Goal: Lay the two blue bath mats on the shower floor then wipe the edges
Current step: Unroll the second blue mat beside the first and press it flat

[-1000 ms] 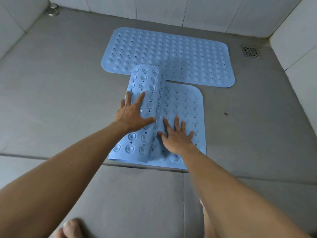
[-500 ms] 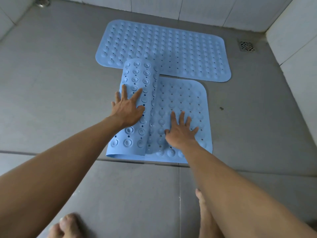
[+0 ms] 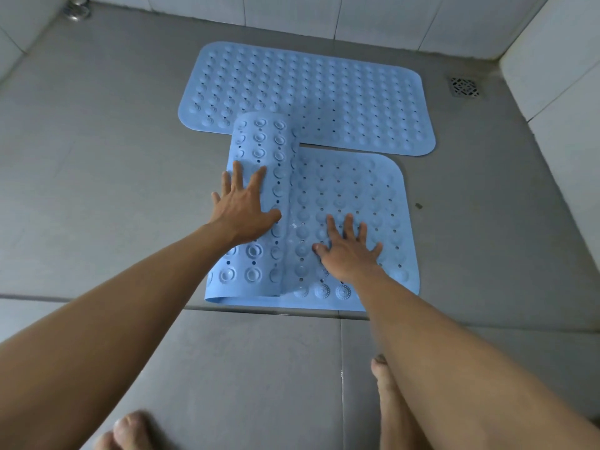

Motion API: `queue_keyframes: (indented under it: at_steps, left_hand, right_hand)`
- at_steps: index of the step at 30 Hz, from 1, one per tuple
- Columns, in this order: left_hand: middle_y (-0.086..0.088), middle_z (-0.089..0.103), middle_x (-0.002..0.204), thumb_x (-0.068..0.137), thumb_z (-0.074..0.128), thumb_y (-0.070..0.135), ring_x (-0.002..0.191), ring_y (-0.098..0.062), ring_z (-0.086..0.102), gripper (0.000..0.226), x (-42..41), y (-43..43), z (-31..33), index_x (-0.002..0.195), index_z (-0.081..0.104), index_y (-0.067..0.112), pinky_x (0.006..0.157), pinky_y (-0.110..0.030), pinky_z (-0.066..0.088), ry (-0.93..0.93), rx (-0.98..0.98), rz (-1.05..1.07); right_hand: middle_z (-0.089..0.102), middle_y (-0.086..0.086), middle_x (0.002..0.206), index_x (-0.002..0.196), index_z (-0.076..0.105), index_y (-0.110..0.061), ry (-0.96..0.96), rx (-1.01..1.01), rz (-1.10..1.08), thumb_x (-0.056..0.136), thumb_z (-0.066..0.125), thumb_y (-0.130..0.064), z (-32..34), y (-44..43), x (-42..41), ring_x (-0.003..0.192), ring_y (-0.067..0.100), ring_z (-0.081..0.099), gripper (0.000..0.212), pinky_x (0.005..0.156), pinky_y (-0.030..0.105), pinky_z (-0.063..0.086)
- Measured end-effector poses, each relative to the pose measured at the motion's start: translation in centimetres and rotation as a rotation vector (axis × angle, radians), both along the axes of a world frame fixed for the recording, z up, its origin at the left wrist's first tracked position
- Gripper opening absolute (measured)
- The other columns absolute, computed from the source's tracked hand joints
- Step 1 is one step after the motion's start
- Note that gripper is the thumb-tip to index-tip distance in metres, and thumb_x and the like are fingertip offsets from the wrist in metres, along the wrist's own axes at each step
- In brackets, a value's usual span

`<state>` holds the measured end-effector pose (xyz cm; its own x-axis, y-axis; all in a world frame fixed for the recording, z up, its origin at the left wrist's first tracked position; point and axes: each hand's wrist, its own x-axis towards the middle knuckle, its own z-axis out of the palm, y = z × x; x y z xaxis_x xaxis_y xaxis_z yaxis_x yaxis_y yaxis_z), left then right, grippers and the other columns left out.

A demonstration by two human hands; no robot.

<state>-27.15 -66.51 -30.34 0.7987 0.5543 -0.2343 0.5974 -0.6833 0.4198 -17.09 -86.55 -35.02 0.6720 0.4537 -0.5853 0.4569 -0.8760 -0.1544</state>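
Note:
One blue bath mat (image 3: pixel 324 92) lies flat on the grey shower floor near the back wall. A second blue mat (image 3: pixel 350 196) lies in front of it. Its right part is flat; its left part is still curled into a roll (image 3: pixel 259 141) with the suction cups showing. The far end of the roll overlaps the first mat's front edge. My left hand (image 3: pixel 243 209) presses flat on the roll with fingers spread. My right hand (image 3: pixel 347 251) presses flat on the unrolled part, fingers apart.
A square metal drain (image 3: pixel 464 87) sits in the back right corner. White tiled walls (image 3: pixel 552 60) close the back and right sides. A metal fitting (image 3: pixel 76 9) is at the back left. My bare feet (image 3: pixel 126 430) stand on the near floor tiles.
The roll has moved to the left and more of the second mat lies flat. My left hand followed the roll leftward; my right hand slid right on the flat part.

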Motion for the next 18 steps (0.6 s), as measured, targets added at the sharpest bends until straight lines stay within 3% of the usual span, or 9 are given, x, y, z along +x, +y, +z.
queue_keyframes:
  at_steps: [4, 6, 8, 11, 14, 18]
  left_hand:
    - [-0.013, -0.017, 0.165, 0.092, 0.052, 0.033, 0.15, -0.046, -0.01, 0.077, 0.5, -0.2, 0.3, 0.157, 0.012, 0.041, 0.118, -0.065, 0.009, 0.037, 0.037, -0.025]
    - [-0.012, -0.017, 0.166, 0.095, 0.043, 0.031, 0.151, -0.043, -0.013, 0.069, 0.5, -0.1, 0.2, 0.157, 0.014, 0.04, 0.118, -0.066, 0.005, 0.061, 0.066, -0.022]
    - [-0.011, -0.017, 0.166, 0.099, 0.038, 0.044, 0.151, -0.04, -0.015, 0.065, 0.3, 0.1, -0.2, 0.158, 0.012, 0.038, 0.118, -0.066, 0.004, 0.072, 0.093, -0.024]
    - [-0.01, -0.019, 0.165, 0.088, 0.049, 0.07, 0.151, -0.039, -0.016, 0.088, -0.1, 0.3, -0.9, 0.158, 0.005, 0.039, 0.118, -0.065, 0.008, 0.1, 0.108, -0.031]
    - [-0.012, -0.019, 0.165, 0.085, 0.062, 0.059, 0.151, -0.042, -0.014, 0.097, -0.1, 0.7, -0.7, 0.158, 0.003, 0.037, 0.118, -0.067, 0.01, 0.086, 0.081, -0.029]
    - [-0.012, -0.015, 0.166, 0.085, 0.063, 0.046, 0.151, -0.044, -0.008, 0.094, -0.2, 1.5, -0.1, 0.158, 0.005, 0.04, 0.116, -0.069, 0.013, 0.042, 0.033, 0.016]
  right_hand:
    - [-0.03, 0.006, 0.163, 0.156, -0.022, -0.031, -0.018, 0.009, -0.078, 0.104, 0.033, -0.044, 0.6, 0.6, -0.7, 0.151, 0.036, -0.021, 0.077, 0.116, 0.069, -0.004]
    - [-0.029, 0.007, 0.163, 0.156, -0.023, -0.029, -0.039, 0.067, -0.016, 0.103, 0.037, -0.03, 0.8, 2.6, -1.5, 0.151, 0.035, -0.02, 0.079, 0.117, 0.068, -0.003]
    - [-0.027, 0.006, 0.164, 0.157, -0.017, -0.031, -0.016, 0.114, 0.041, 0.105, 0.029, -0.036, 0.7, 4.3, -1.9, 0.152, 0.033, -0.02, 0.07, 0.118, 0.067, -0.005]
    - [-0.029, 0.002, 0.164, 0.157, -0.014, -0.038, 0.02, 0.079, 0.065, 0.106, 0.018, -0.048, 0.0, 4.7, -1.4, 0.151, 0.031, -0.023, 0.061, 0.116, 0.068, -0.009]
    - [-0.031, -0.002, 0.163, 0.155, -0.018, -0.041, -0.004, 0.049, 0.107, 0.106, 0.02, -0.049, -0.4, 3.8, -1.1, 0.151, 0.027, -0.023, 0.062, 0.115, 0.069, -0.008]
    - [-0.031, -0.002, 0.163, 0.155, -0.017, -0.042, -0.003, 0.062, 0.098, 0.107, 0.021, -0.049, -0.5, 3.3, -0.7, 0.151, 0.027, -0.023, 0.062, 0.116, 0.068, -0.008]
